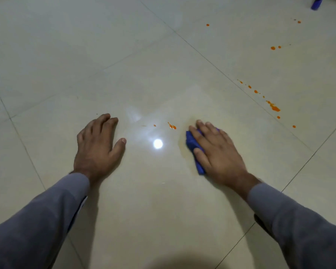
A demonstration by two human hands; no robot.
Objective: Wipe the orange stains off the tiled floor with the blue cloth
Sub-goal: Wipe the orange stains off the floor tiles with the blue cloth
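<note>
My right hand (215, 150) presses a bunched blue cloth (193, 146) flat on the cream tiled floor (144, 70), fingers straight over it; most of the cloth is hidden under the palm. A faint yellowish smear surrounds the cloth. A small orange stain (172, 126) lies just left of my fingertips, with a tinier drop (154, 125) beside it. A trail of orange stains (273, 107) runs across the tile to the right, and more drops (273, 48) lie farther back. My left hand (97, 146) rests flat on the floor, holding nothing.
A blue object (316, 2) stands at the far top right corner, partly cut off. A bright light reflection (158, 143) shines on the tile between my hands. Dark grout lines cross the floor diagonally.
</note>
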